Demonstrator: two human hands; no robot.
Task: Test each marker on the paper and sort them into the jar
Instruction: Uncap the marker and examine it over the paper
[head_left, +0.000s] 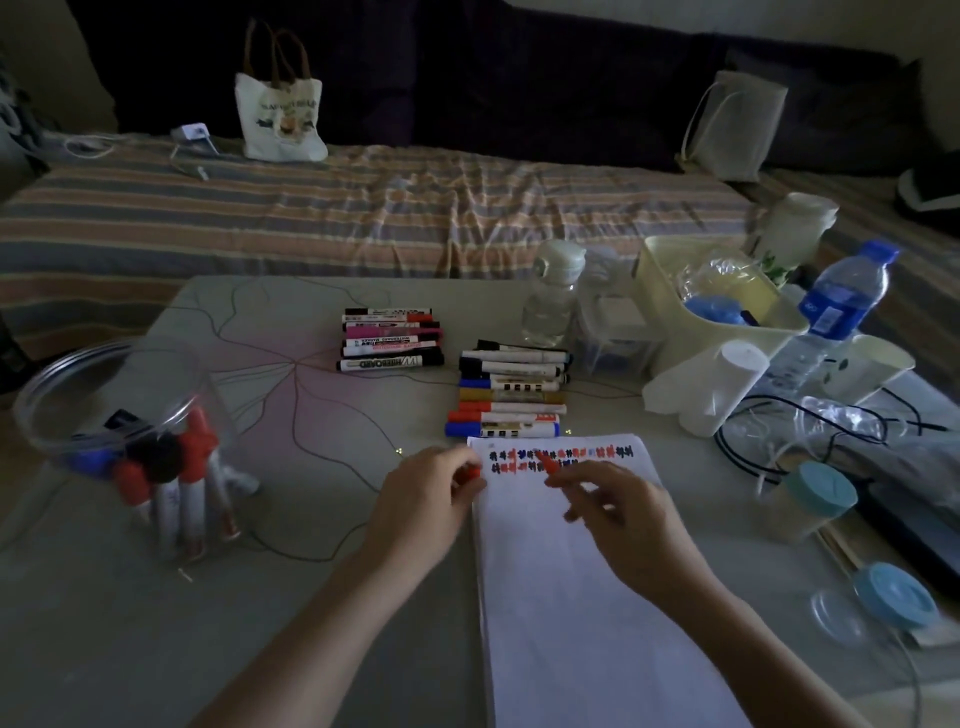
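From the head camera we look down at a grey table (130, 623) in dim light, with a striped bed behind it. Our two hands meet over a white sheet of paper (587, 597) that runs from near the table's middle towards us. Two rows of short red, blue and black test marks cross its far end.

Our right hand (623, 525) pinches an uncapped red marker (553, 467) between thumb and fingers. Its long axis slants away from us and to the left, tip on or just above the lower row of marks; we cannot tell which. Our left hand (426, 493) curls around a small red cap (471, 472) at the paper's left edge.

Beyond the paper lie two stacks of capped markers, all with their long axes running left to right. The nearer stack (511, 395) holds about seven, with black, blue, gold and red caps at the left ends. The farther stack (392, 338) holds about six, their caps at the right ends.

At far left stands one clear plastic jar (104, 395), open at the top. Inside it about five markers (176, 488) stand nearly upright, caps up: red, black and blue.

To the right we see one cream basket (670, 280), one blue-capped water bottle (836, 306), two blue-lidded containers and some cables.
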